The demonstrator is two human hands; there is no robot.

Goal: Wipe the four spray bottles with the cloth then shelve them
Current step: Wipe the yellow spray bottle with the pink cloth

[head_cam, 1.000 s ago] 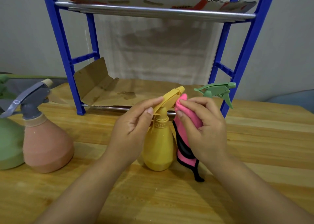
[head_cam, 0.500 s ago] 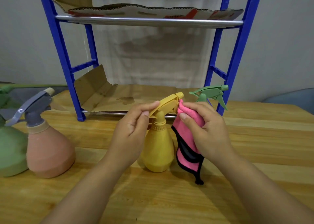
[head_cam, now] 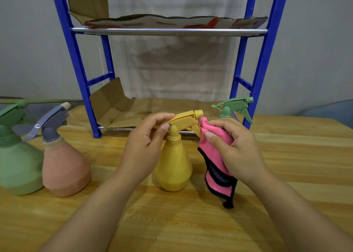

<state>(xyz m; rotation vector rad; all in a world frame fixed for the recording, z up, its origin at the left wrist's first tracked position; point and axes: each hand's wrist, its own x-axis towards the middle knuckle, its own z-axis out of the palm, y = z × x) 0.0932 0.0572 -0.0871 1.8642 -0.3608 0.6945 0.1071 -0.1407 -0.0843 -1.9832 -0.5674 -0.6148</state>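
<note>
We see the yellow spray bottle [head_cam: 172,167] standing upright on the wooden desk [head_cam: 191,223], approx mid-desk, just in front of the blue shelf rack [head_cam: 76,64]. The left hand [head_cam: 145,146] has fingers & thumb curled round the yellow trigger head, pinching it from the rear. The right hand [head_cam: 236,148] grips a bunched pink cloth [head_cam: 215,156] w/ black trim, its top fold touching the front of the trigger under the nozzle; the rest of the cloth hangs down to the desk beside the bottle's right side.

Toward the desk's left edge we see two more bottles side by side, touching or nearly so: a salmon-pink bottle [head_cam: 65,165] w/ grey trigger head, & a green bottle [head_cam: 17,165], partly cut off by the frame edge. A 4th one, the small green-topped bottle [head_cam: 235,106], stands behind the right hand near the rack's right post; only its trigger head shows, body hidden.

The rack's lower & upper levels are each lined w/ cardboard [head_cam: 152,110]; no bottle on either that we can see.
</note>
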